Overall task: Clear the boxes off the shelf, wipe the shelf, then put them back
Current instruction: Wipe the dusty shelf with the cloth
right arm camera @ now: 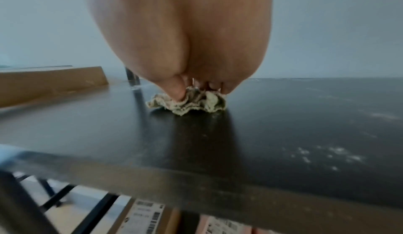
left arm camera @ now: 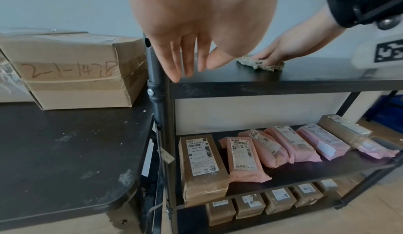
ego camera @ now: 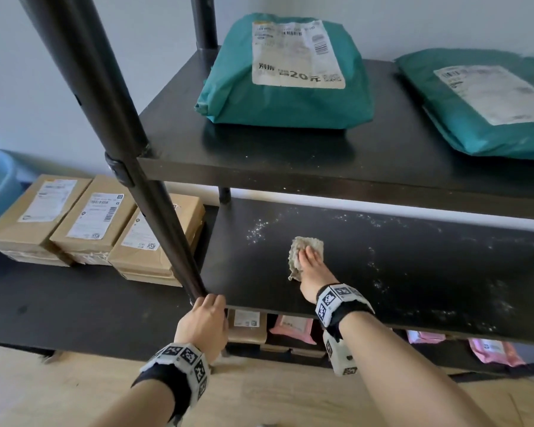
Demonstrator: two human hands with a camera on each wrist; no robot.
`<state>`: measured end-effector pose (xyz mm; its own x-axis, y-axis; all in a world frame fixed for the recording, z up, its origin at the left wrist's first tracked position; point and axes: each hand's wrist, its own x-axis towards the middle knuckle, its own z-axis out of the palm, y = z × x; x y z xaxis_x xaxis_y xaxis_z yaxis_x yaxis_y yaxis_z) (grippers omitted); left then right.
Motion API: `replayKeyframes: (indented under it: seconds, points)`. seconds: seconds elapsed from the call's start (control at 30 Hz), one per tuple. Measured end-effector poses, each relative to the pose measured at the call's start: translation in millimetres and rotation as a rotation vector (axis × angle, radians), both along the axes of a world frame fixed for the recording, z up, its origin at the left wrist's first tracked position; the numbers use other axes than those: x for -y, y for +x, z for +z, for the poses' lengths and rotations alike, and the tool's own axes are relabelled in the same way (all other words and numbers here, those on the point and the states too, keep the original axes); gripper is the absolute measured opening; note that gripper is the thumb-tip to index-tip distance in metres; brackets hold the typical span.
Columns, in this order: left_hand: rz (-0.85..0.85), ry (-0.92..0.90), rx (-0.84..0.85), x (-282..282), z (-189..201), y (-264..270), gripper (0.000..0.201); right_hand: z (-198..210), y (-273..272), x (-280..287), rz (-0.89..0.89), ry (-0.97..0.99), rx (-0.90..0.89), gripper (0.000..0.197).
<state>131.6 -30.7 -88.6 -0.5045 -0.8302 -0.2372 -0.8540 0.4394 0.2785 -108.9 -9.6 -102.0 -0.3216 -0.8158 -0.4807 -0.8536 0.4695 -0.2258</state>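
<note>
Shelf [ego camera: 413,272] dusty; right hand [ego camera: 309,272] presses cloth [ego camera: 305,246].

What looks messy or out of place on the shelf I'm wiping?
White dusty specks are scattered across the dark shelf, mostly right of the rag under your right hand. Nothing looks damaged or askew.

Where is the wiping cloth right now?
The cloth lies under the right hand on the middle shelf, left of centre in the head view, near the white dust specks.
</note>
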Motion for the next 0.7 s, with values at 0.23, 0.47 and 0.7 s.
replayKeyframes:
  seconds: [0.23, 0.47, 0.7]
  points:
    - [0.078, -0.006, 0.024, 0, -1, -10, 0.025, 4, 88, 31, 0.609, 0.032, 0.041, 0.077]
    - [0.075, -0.004, -0.029, 9, -4, 2, 0.023, 4, 33, 63, 0.331, 0.024, 0.091, 0.07]
    - [0.021, 0.02, -0.036, 0, 14, -10, 0.021, 15, 4, 2, 0.207, 0.08, 0.046, 0.071]
